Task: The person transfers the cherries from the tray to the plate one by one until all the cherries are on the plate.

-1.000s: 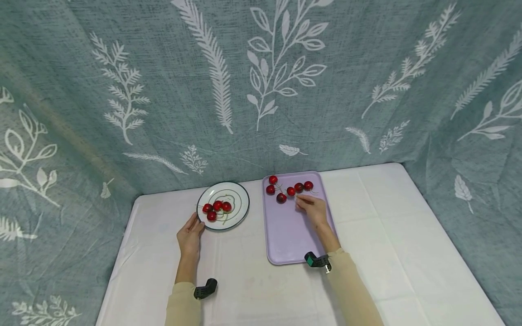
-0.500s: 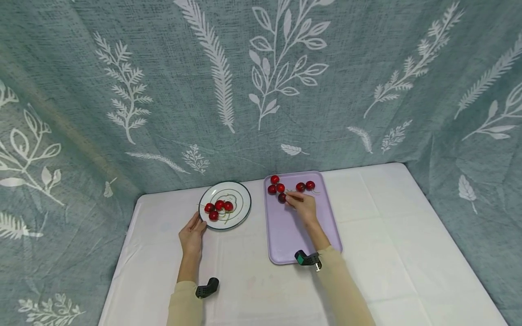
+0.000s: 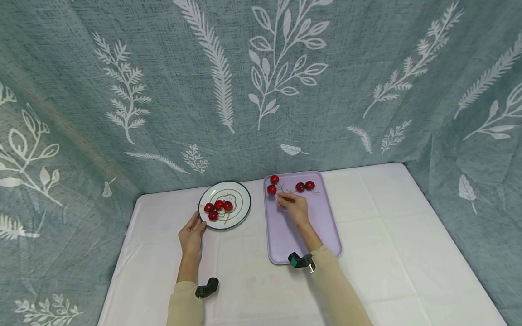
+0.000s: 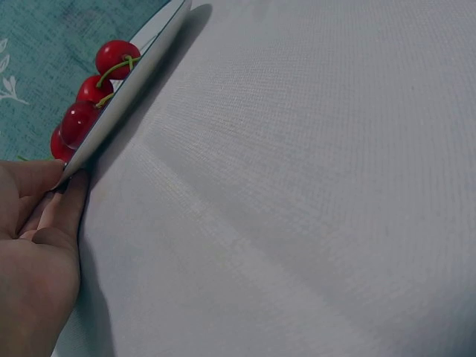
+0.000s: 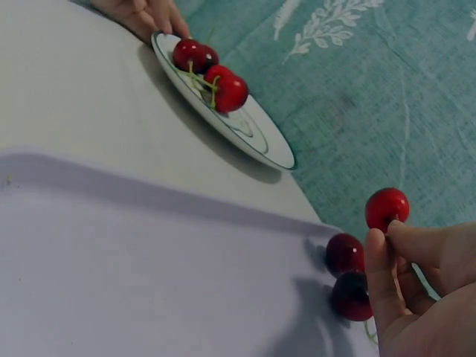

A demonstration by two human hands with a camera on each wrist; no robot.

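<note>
My right hand (image 3: pixel 295 209) is over the far left part of a lilac tray (image 3: pixel 283 240). In the right wrist view its thumb and finger pinch a red cherry (image 5: pixel 387 207) close below the fruit, seemingly by the stem, above the tray. Two darker cherries, one of them a dark cherry (image 5: pixel 345 254), sit on the tray beside those fingers. My left hand (image 3: pixel 191 235) grips the near left rim of a white plate (image 3: pixel 240 212) with a dark edge, thumb above and fingers below. Several red cherries (image 3: pixel 219 205) with green stems lie on that plate.
Near the tray's far edge lie a pair of cherries (image 3: pixel 305 186) with stems. White cloth (image 3: pixel 244 280) covers the table. A green curtain (image 3: pixel 171 113) with white leaf prints hangs behind and at both sides.
My right hand has moved left across the tray, carrying a cherry from the middle of the group toward the far left corner. The left hand has stayed at the plate's rim.
</note>
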